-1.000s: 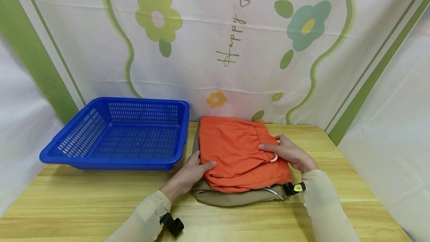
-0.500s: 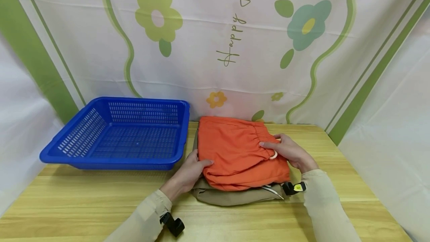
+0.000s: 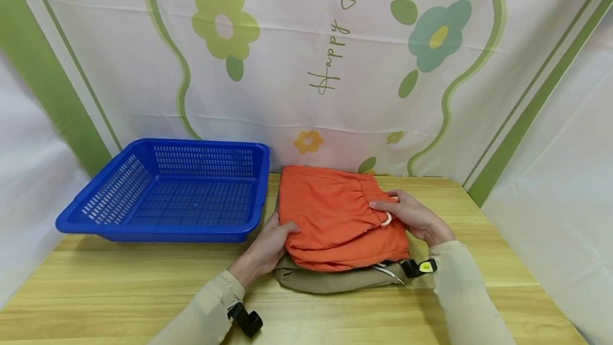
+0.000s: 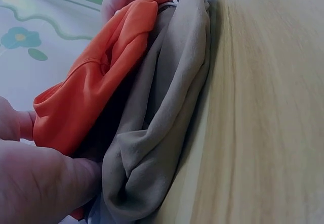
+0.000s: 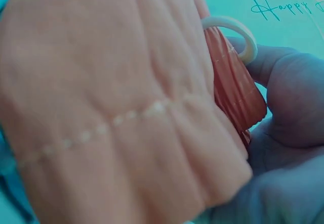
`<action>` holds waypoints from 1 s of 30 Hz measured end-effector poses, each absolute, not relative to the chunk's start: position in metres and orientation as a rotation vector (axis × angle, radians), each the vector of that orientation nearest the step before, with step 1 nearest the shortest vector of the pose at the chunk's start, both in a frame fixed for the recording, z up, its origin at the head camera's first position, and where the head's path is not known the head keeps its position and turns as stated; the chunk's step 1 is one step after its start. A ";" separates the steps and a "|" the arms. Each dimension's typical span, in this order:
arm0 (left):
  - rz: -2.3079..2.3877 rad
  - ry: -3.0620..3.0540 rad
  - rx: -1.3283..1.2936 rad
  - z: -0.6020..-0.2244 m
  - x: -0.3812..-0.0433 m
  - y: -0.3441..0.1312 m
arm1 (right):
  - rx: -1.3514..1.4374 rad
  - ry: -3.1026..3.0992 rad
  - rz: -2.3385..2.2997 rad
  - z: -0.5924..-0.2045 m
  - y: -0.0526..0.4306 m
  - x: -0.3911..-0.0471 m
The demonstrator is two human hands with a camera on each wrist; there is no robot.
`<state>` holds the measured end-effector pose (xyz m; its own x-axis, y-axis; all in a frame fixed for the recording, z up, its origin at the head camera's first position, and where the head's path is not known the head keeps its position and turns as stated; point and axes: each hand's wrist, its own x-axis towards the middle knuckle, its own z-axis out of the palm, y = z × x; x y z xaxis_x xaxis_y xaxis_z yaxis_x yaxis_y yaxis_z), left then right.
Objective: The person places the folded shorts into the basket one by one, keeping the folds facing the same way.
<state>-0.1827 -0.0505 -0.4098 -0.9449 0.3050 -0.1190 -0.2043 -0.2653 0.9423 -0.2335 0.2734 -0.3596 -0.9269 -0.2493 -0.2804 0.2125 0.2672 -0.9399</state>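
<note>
Folded orange shorts [image 3: 325, 212] with a gathered elastic waistband lie over a folded khaki garment [image 3: 330, 282]. My left hand [image 3: 265, 246] grips their left edge, thumb on top and fingers beneath. At the waistband end my right hand [image 3: 419, 218] pinches the shorts, thumb on top, beside a white cord loop [image 3: 387, 219]. In the left wrist view, a dark gap separates the orange cloth [image 4: 96, 82] from the khaki cloth [image 4: 157, 123], which rests on the table. Close up in the right wrist view are the waistband [image 5: 111, 148] and the cord loop [image 5: 235, 29].
A blue perforated plastic basket [image 3: 258, 196] stands on the wooden table [image 3: 158, 286], left of the clothes. Behind them hangs a white curtain [image 3: 287, 41] with printed flowers. The khaki garment's drawstring [image 3: 389, 273] sticks out toward the front.
Both hands have shifted the orange shorts slightly left over the khaki garment, whose front edge stays in place. The left thumb has moved a little left with the cloth. The basket has not moved.
</note>
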 end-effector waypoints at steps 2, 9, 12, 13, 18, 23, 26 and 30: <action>2.277 1.659 0.127 -0.410 -0.183 -0.051 | -0.042 2.168 -1.715 -0.360 0.273 -0.234; 2.320 1.621 0.100 -0.408 -0.185 -0.050 | -0.021 2.117 -1.817 -0.359 0.271 -0.234; 2.340 1.603 0.086 -0.407 -0.185 -0.049 | -0.015 2.062 -1.898 -0.358 0.272 -0.234; 2.344 1.596 0.081 -0.407 -0.185 -0.049 | -0.010 2.047 -1.920 -0.357 0.272 -0.234; 2.357 1.574 0.070 -0.405 -0.184 -0.050 | -0.018 2.112 -1.873 -0.357 0.272 -0.234; 2.371 1.562 0.070 -0.405 -0.184 -0.050 | -0.015 2.245 -1.695 -0.356 0.270 -0.235; 2.378 1.557 0.067 -0.406 -0.184 -0.050 | -0.017 2.253 -1.637 -0.356 0.269 -0.234; 2.380 1.552 0.060 -0.407 -0.184 -0.050 | -0.020 2.221 -1.618 -0.354 0.268 -0.231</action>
<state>-0.1841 -0.0503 -0.4068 -0.9546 0.2696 -0.1268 -0.2248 -0.3721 0.9006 -0.2314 0.2678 -0.3544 -0.9235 -0.2369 -0.3017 0.2146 0.3330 -0.9182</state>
